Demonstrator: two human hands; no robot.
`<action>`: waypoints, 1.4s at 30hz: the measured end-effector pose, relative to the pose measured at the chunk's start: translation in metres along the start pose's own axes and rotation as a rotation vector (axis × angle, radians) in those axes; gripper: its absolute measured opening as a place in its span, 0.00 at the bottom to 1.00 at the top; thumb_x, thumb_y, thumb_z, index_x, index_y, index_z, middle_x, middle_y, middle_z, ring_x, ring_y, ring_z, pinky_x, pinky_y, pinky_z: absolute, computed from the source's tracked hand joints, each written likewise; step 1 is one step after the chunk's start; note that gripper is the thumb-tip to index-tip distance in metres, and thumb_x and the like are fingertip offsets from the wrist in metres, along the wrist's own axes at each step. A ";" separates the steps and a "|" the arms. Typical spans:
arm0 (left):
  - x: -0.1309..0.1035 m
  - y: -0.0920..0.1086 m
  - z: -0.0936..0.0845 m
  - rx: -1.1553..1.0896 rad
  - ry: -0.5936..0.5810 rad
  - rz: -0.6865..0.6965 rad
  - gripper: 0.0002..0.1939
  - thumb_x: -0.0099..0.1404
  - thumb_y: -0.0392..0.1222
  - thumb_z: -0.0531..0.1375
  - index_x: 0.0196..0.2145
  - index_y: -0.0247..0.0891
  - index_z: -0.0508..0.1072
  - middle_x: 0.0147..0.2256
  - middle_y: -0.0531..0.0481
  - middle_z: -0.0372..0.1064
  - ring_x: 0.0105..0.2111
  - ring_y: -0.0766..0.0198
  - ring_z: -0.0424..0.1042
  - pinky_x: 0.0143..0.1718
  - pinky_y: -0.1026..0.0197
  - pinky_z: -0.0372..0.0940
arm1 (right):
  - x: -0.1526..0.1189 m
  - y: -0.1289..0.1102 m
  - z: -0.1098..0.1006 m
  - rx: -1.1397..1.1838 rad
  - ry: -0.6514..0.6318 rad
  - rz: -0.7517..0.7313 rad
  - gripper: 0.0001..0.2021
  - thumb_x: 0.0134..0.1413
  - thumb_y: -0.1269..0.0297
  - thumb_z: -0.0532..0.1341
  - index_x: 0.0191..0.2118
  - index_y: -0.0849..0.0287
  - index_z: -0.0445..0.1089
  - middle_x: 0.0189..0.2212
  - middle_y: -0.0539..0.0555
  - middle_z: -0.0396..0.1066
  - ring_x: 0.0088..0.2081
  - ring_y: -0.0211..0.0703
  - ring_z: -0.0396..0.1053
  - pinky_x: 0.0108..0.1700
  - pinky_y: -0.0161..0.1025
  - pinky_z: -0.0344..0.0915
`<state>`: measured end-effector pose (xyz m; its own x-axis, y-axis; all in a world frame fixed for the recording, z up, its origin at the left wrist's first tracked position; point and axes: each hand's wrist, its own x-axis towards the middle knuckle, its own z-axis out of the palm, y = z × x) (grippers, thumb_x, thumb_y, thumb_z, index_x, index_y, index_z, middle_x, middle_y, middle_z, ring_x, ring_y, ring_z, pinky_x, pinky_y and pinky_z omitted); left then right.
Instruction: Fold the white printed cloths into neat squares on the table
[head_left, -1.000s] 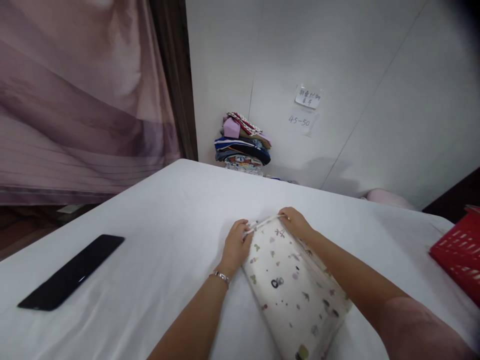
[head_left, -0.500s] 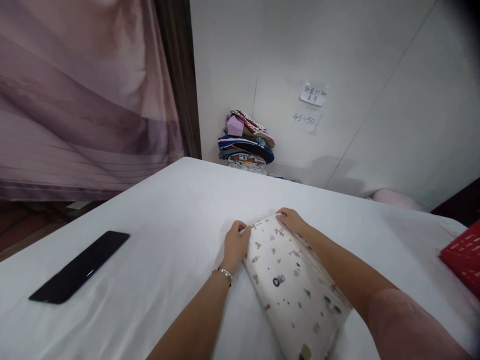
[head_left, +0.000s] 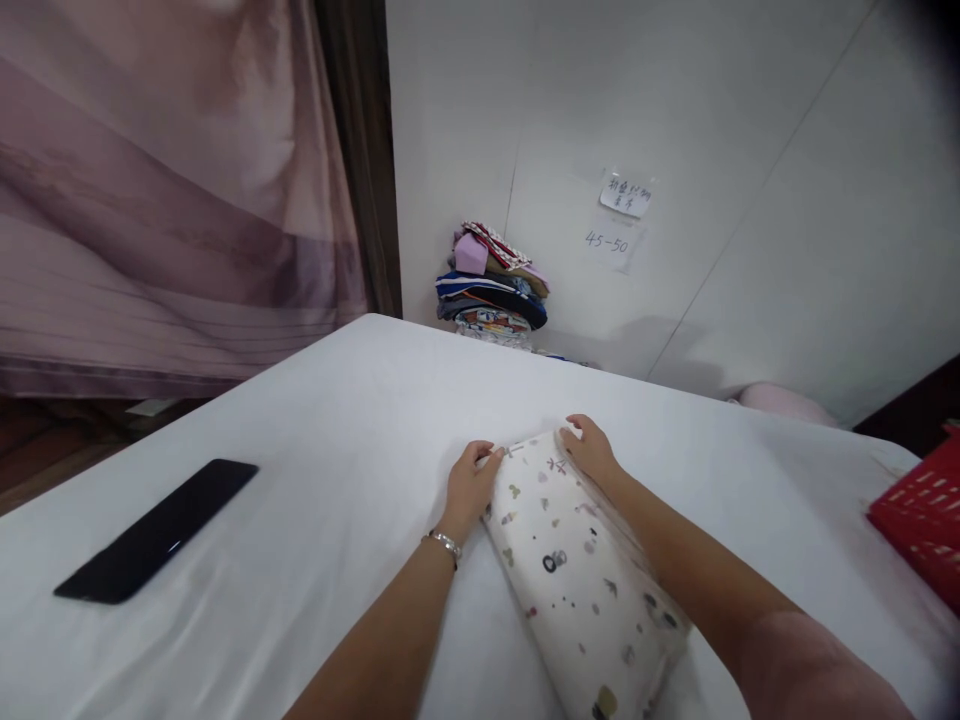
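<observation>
A folded white cloth (head_left: 570, 570) with small coloured prints lies on the white-covered surface, running from the middle to the bottom edge. My left hand (head_left: 472, 485) is at its far left corner, thumb on the cloth and fingers curled beside the edge; a silvery bracelet is on that wrist. At the far right corner is my right hand (head_left: 589, 448), its thumb and index finger apart and its thumb by the edge, not gripping the cloth.
A black flat object (head_left: 161, 530) lies on the white surface (head_left: 337, 420) at left. A red basket (head_left: 919, 520) stands at the right edge. Folded clothes (head_left: 495, 285) are piled by the wall, under paper notes (head_left: 624, 195). A pink curtain (head_left: 165, 200) hangs at left.
The fingers of my right hand have parted from the cloth's far right corner, where they pinched it before. My left hand stays at its corner, its fingers slightly looser.
</observation>
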<state>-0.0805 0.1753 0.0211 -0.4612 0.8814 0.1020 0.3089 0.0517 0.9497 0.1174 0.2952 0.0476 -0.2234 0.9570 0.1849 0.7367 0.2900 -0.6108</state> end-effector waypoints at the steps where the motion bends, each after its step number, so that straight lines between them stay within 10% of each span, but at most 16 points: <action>1: 0.000 0.000 0.000 0.007 -0.006 -0.005 0.16 0.59 0.53 0.55 0.39 0.40 0.70 0.40 0.49 0.71 0.38 0.60 0.69 0.39 0.60 0.62 | -0.004 0.000 -0.003 -0.019 0.011 -0.007 0.17 0.52 0.57 0.52 0.46 0.57 0.64 0.45 0.56 0.67 0.38 0.45 0.65 0.44 0.43 0.60; 12: 0.001 0.001 0.002 0.043 -0.044 -0.006 0.15 0.58 0.54 0.53 0.31 0.41 0.70 0.28 0.55 0.70 0.26 0.66 0.65 0.28 0.64 0.59 | -0.014 -0.002 -0.006 -0.242 -0.026 -0.038 0.07 0.53 0.62 0.54 0.28 0.58 0.64 0.35 0.54 0.69 0.40 0.43 0.64 0.38 0.35 0.55; 26: 0.002 0.001 0.003 -0.004 -0.030 0.002 0.17 0.57 0.56 0.55 0.27 0.39 0.71 0.26 0.55 0.70 0.29 0.65 0.67 0.29 0.65 0.59 | -0.008 -0.006 -0.008 -0.361 -0.083 0.163 0.10 0.59 0.60 0.49 0.34 0.58 0.63 0.29 0.53 0.70 0.33 0.42 0.66 0.29 0.35 0.51; 42: -0.001 0.007 0.000 0.086 -0.022 0.015 0.16 0.61 0.53 0.51 0.28 0.39 0.70 0.26 0.55 0.69 0.25 0.66 0.66 0.28 0.64 0.58 | -0.025 -0.002 -0.010 -0.531 -0.176 -0.024 0.20 0.62 0.57 0.43 0.52 0.60 0.60 0.47 0.59 0.68 0.47 0.48 0.64 0.42 0.39 0.58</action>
<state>-0.0783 0.1742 0.0274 -0.4375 0.8926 0.1090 0.3869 0.0774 0.9189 0.1276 0.2710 0.0523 -0.3139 0.9488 0.0353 0.9402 0.3158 -0.1277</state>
